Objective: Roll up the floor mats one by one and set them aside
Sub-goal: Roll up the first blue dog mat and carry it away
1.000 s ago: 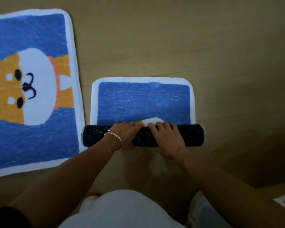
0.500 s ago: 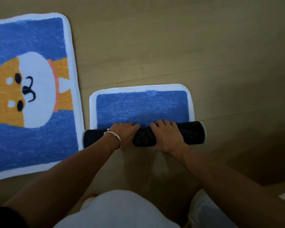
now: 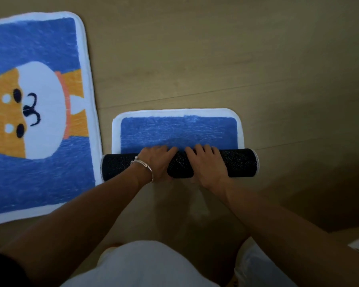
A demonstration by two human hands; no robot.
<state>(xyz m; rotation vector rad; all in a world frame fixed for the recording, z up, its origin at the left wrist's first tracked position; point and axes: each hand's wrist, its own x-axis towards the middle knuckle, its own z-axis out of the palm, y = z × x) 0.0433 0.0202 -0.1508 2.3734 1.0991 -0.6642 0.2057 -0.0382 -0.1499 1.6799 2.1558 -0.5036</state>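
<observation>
The small mat [image 3: 178, 130] lay on the wooden floor [image 3: 195, 59], right of centre and mostly rolled. Its near part formed a dark, dotted roll [image 3: 239, 162] running left to right, with a blue, white-bordered strip flat on the far side. The left hand [image 3: 158, 162] and right hand [image 3: 207, 162] sat side by side on the middle of the roll, fingers curved over its top towards the far side and gripping it; the thumbs were hidden. A silver bracelet [image 3: 143, 165] circled the left wrist. The larger dog mat [image 3: 39, 59] lay flat to the left, its right edge just beside the roll's left end. A white garment [image 3: 143, 266] filled the near edge.
</observation>
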